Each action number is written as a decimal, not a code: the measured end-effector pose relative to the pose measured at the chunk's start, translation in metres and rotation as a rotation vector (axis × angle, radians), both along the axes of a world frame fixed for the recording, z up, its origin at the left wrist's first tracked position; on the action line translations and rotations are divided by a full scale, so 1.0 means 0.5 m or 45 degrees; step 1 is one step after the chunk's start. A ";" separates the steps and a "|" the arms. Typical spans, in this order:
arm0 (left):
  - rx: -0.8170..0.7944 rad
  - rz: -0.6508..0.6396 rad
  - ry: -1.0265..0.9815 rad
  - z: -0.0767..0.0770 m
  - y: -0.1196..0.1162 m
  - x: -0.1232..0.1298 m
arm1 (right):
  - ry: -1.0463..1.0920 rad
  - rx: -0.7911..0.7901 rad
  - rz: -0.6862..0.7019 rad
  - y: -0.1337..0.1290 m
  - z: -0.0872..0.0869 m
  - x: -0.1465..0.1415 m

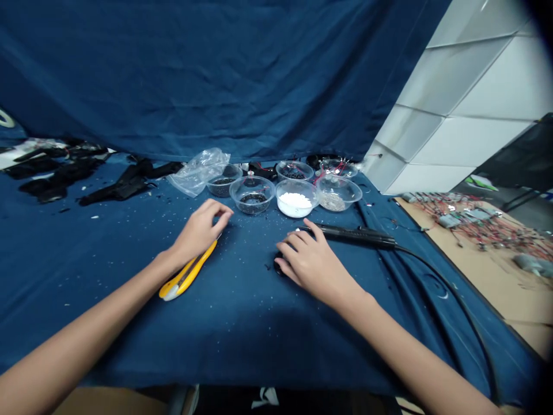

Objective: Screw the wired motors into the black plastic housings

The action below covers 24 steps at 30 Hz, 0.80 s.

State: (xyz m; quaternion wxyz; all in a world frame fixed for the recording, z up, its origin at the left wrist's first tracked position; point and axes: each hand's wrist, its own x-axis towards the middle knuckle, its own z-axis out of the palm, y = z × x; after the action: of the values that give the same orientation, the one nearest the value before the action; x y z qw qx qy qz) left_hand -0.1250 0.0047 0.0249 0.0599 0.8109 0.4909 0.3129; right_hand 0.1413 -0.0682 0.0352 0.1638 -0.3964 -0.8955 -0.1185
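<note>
My left hand (202, 226) is over the left middle of the blue cloth, thumb and forefinger tips brought together. Whether anything small sits between them I cannot make out. A yellow utility knife (190, 272) lies slanted on the cloth beneath that hand and wrist. Right of centre, my right hand (307, 257) has its fingers curled over a small black object (278, 266), mostly hidden under fingers and thumb. Just beyond this hand lies a black pen-like tool (358, 234) with a thick cable.
Clear plastic bowls stand at the back, among them one with white pieces (295, 202) and one with dark bits (253, 200). A plastic bag (201, 170) and black parts (125, 183) lie left. Wired parts (479, 222) cover a board at right.
</note>
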 end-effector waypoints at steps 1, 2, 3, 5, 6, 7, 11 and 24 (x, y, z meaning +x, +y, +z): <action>0.002 0.070 0.033 -0.006 0.019 -0.030 | -0.032 -0.040 -0.033 0.006 -0.005 0.000; 0.003 0.127 0.072 -0.013 0.039 -0.064 | -0.046 -0.087 -0.055 0.011 -0.012 0.002; 0.021 0.189 0.117 -0.020 0.061 -0.103 | -0.046 -0.139 -0.068 0.016 -0.018 0.004; 0.088 0.327 0.235 -0.031 0.107 -0.191 | -0.013 -0.258 -0.086 0.021 -0.028 0.012; 0.141 0.427 0.273 -0.034 0.131 -0.238 | 0.020 -0.323 -0.094 0.021 -0.030 0.016; 0.162 0.510 0.273 -0.036 0.155 -0.284 | 0.065 -0.390 -0.096 0.021 -0.030 0.019; 0.236 0.766 0.211 -0.035 0.240 -0.434 | 0.302 -0.712 -0.021 0.014 -0.019 0.036; 0.540 0.749 0.097 0.004 0.189 -0.387 | 0.358 -0.849 -0.007 0.023 -0.003 0.058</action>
State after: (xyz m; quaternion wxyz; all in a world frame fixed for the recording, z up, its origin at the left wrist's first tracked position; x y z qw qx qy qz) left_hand -0.3184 0.0991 0.0269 -0.2206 0.6404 0.6293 0.3811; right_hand 0.1703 -0.0570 0.0337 0.1467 -0.4429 -0.8526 0.2355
